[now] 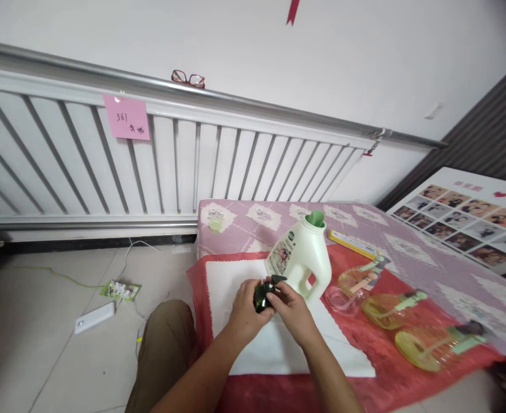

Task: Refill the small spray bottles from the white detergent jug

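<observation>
Both my hands meet over a white cloth on the red mat. My left hand is wrapped round a small dark green bottle. My right hand pinches the bottle's dark pump top with its fingertips. Just behind them stands a white jug with a green open spout and a printed label.
To the right on the mat lie three clear yellow pump bottles and a clear lid. A yellow flat box and a green cap rest on the pink quilt. A white radiator lines the wall, a power strip on the floor.
</observation>
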`<act>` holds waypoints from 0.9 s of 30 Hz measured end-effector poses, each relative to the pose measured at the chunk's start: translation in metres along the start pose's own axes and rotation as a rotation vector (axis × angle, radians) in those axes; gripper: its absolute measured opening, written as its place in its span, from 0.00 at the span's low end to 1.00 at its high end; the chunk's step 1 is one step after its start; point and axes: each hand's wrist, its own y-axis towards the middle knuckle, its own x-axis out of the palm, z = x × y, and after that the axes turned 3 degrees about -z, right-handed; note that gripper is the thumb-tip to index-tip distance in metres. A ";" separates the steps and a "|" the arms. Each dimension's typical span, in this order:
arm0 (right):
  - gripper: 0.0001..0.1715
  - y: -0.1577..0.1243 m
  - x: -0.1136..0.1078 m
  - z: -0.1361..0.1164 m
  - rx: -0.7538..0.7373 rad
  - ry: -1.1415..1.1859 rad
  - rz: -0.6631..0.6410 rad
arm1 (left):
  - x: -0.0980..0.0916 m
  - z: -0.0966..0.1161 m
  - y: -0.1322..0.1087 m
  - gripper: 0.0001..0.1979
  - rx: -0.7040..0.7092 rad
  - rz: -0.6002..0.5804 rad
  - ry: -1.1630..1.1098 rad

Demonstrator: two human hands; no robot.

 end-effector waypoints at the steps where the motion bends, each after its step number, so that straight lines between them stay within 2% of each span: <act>1: 0.22 0.000 0.001 0.002 -0.003 -0.001 0.018 | 0.000 0.000 0.000 0.29 -0.002 0.001 0.000; 5: 0.23 0.000 0.006 0.007 -0.022 -0.025 0.065 | 0.001 -0.001 0.000 0.28 -0.003 0.004 0.013; 13: 0.18 0.003 0.009 0.000 -0.052 -0.151 0.100 | 0.002 -0.002 -0.001 0.27 0.025 0.026 0.006; 18: 0.16 0.001 0.019 -0.003 -0.009 -0.230 0.210 | 0.003 -0.004 -0.001 0.28 0.032 0.039 -0.005; 23: 0.20 0.002 0.032 -0.006 0.043 -0.257 0.310 | 0.002 -0.007 -0.001 0.29 0.054 0.031 -0.025; 27: 0.24 -0.001 0.033 -0.005 0.035 -0.212 0.280 | 0.002 -0.008 -0.001 0.29 0.073 0.025 -0.037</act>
